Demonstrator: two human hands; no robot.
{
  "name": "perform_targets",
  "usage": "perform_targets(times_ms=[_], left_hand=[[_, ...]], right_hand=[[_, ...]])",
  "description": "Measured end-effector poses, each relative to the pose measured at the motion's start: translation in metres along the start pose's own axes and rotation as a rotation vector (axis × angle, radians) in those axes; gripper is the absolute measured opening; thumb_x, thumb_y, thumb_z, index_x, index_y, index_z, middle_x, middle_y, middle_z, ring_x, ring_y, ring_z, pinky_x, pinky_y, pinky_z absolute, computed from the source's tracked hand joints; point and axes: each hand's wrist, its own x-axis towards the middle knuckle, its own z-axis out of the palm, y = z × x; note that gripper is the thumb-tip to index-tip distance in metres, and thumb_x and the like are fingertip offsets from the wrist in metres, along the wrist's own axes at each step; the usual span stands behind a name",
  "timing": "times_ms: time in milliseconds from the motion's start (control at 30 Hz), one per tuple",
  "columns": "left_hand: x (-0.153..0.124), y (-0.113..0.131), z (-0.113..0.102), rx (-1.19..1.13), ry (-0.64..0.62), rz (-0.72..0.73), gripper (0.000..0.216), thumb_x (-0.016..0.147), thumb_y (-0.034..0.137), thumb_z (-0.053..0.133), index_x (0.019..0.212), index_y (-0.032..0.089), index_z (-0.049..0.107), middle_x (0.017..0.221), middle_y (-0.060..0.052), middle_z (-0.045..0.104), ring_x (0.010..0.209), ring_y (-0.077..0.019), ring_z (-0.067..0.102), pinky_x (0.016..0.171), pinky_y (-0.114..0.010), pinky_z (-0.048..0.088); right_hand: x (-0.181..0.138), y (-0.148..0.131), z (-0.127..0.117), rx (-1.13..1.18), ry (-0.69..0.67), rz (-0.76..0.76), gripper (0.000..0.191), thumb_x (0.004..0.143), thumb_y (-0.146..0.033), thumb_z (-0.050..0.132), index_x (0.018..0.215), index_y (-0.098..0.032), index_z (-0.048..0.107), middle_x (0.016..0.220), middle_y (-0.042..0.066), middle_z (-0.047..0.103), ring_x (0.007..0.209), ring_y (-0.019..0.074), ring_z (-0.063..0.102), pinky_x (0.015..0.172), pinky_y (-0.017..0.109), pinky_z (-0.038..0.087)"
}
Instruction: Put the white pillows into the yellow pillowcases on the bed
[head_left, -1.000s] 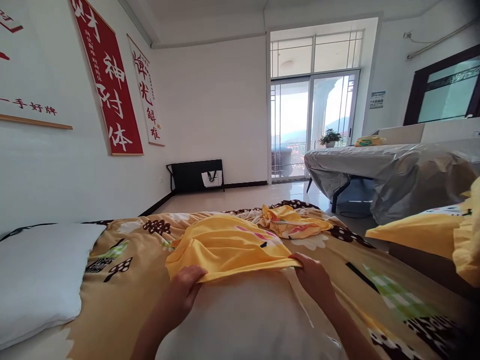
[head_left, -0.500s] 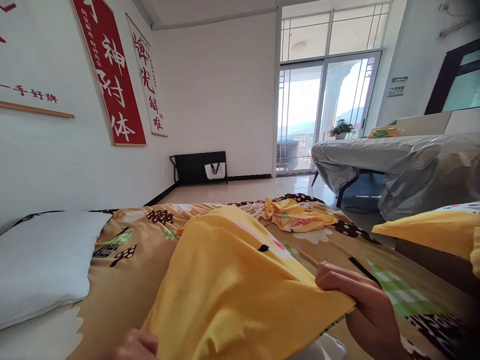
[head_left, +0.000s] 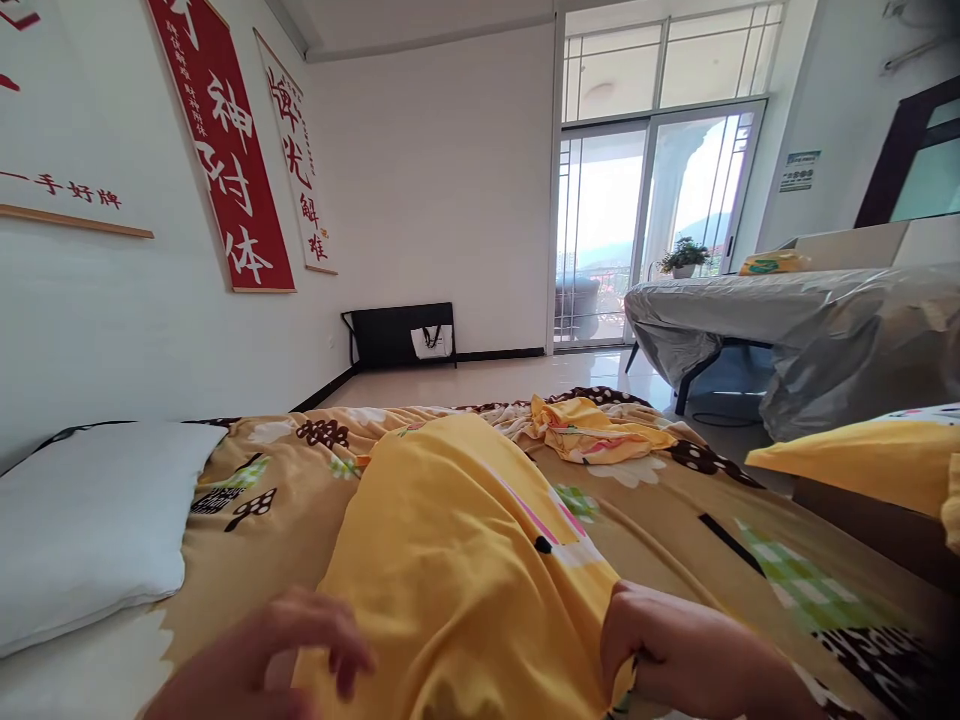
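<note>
A yellow pillowcase (head_left: 450, 550) with a printed pattern of pink, white and black lies in front of me on the bed, bulging over a filling. My right hand (head_left: 675, 640) is closed on the right side of its near edge. At the lower left, my left hand (head_left: 277, 650) hovers over the case's near left side, fingers bent and apart from the thumb, slightly blurred. Whether its fingertips touch the cloth I cannot tell. A white pillow (head_left: 97, 530) lies flat to the left.
The bed is covered by a brown patterned blanket (head_left: 660, 540). Crumpled yellow cloth (head_left: 592, 430) lies at its far side. Another yellow pillow (head_left: 862, 455) rests at the right edge on something dark. Beyond stands a plastic-covered table (head_left: 750, 300).
My left hand has loosened from a fist and moved up and right. My right hand has drawn the pillowcase's edge down and left, and the white bit under it is now mostly hidden.
</note>
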Motion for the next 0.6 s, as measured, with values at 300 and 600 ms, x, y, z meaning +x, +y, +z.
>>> perform_targets(times_ms=[300,600], left_hand=[[0.089,-0.042,0.029,0.183,-0.017,-0.248,0.015,0.081,0.031,0.052,0.089,0.019,0.058,0.098,-0.004,0.06,0.093,-0.02,0.056,0.084,-0.029,0.043],[0.071,-0.034,0.008,0.155,0.01,-0.326,0.019,0.082,0.036,0.049,0.073,0.019,0.047,0.075,0.002,0.051,0.071,-0.0154,0.046,0.065,-0.025,0.035]], right_hand=[[0.004,0.015,-0.003,0.114,-0.084,-0.224,0.04,0.058,-0.013,0.048,0.083,-0.019,0.079,0.081,0.006,0.074,0.08,0.018,0.066,0.071,0.023,0.047],[0.009,0.021,-0.015,0.509,0.013,-0.33,0.06,0.075,-0.069,0.056,0.1,-0.017,0.072,0.076,0.008,0.071,0.068,0.0166,0.065,0.071,0.028,0.049]])
